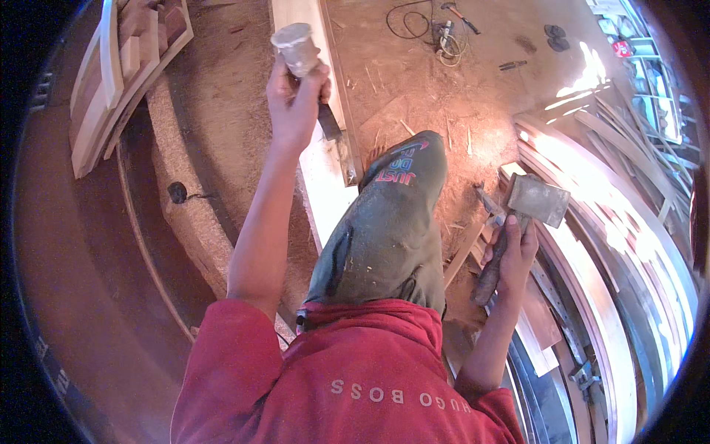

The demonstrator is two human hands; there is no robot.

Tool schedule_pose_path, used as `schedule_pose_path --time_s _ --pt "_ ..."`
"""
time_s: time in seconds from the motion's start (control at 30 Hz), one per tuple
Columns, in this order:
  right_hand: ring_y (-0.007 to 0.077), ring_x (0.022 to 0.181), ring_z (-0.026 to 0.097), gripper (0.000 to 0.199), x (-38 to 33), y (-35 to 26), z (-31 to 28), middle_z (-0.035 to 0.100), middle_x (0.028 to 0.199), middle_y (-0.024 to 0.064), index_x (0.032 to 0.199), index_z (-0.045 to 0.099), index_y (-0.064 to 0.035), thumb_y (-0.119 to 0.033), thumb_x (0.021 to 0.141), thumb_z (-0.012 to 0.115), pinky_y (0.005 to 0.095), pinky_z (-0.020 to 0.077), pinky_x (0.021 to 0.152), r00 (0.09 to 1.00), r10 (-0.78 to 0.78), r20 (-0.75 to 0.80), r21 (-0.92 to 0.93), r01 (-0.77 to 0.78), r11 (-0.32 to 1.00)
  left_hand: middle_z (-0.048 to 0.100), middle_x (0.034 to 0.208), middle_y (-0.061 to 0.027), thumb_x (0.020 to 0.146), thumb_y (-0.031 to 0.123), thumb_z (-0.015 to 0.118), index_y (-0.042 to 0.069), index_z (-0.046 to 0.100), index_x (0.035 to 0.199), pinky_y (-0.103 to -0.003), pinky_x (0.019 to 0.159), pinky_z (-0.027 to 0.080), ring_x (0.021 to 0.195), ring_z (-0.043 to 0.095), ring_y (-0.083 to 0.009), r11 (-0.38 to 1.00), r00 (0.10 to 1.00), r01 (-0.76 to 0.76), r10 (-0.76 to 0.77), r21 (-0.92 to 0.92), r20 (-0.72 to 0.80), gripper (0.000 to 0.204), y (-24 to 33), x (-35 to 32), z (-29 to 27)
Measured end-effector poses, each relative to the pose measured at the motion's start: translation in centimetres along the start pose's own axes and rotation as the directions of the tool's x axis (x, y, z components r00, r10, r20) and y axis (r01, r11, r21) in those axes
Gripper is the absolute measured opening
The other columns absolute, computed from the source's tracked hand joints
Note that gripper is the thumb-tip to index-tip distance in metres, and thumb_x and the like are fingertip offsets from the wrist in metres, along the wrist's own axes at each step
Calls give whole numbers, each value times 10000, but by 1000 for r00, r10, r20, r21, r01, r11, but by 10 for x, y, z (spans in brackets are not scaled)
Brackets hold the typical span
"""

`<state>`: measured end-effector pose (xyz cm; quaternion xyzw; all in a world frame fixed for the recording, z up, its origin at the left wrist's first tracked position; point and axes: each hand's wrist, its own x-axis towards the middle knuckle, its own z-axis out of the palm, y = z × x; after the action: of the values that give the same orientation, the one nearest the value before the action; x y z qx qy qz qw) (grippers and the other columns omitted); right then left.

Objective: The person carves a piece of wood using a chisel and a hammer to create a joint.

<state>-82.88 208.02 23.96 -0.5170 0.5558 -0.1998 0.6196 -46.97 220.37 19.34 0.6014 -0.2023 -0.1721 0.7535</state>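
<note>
My left hand [293, 111] is closed round a chisel with a thick, worn pale handle [297, 50]. Its dark flat blade [329, 122] points down at a light wooden beam [314, 174]; I cannot tell whether the tip touches the wood. Off to the right, my right hand [515, 255] grips a mallet [538, 200] by its dark handle, the blocky grey head raised above the fist. A narrow cut or slot [347, 159] runs along the beam's right side, near my knee [414, 155].
Curved wooden pieces [129, 70] are stacked at the far left. Long planks [592, 244] lie in a pile on the right. A hammer [462, 18] and a coiled cord [410, 21] rest on the dusty floor at the back, with wood shavings nearer.
</note>
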Motion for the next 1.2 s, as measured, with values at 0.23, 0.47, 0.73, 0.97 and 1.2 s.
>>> schedule_pose_path --time_s 0.23,0.47,0.73,0.97,1.2 --pt "129 465 533 185 -21 -6 0 557 706 42 1064 516 -49 -222 1025 569 260 443 408 999 -45 0 -25 45 999 580 765 -18 893 81 674 43 517 1076 -246 474 391 511 472 -84 995 995 -83 86 56 -56 245 -13 -4 -2" --pt "123 465 524 216 -39 -7 16 557 701 43 1129 531 -36 -213 1016 580 270 435 415 999 -41 21 -55 42 998 514 692 -29 785 40 632 71 531 891 -265 493 352 559 460 -112 976 987 90 -61 -198 148 149 -18 -10 -6" --pt "125 465 546 226 -59 -17 36 563 692 45 1117 527 -43 -234 1012 587 281 442 406 991 -87 102 -104 98 990 592 849 -3 869 40 691 39 572 1129 -258 572 453 665 544 -86 991 976 -131 129 2 176 286 5 -13 1" --pt "125 458 545 221 -69 -26 53 574 689 38 1123 526 -37 -213 1008 595 276 437 406 974 -103 201 -110 126 986 587 731 6 824 30 749 50 599 961 -265 540 458 596 560 -95 994 999 34 -29 -107 44 204 -21 -15 -20" --pt "106 447 528 220 -76 -25 70 569 664 36 1087 531 -22 -217 1011 598 254 420 415 935 -212 286 -160 264 951 599 735 -7 782 40 780 53 593 805 -269 567 480 642 584 -93 995 999 -38 40 -90 29 188 -51 -14 -22"
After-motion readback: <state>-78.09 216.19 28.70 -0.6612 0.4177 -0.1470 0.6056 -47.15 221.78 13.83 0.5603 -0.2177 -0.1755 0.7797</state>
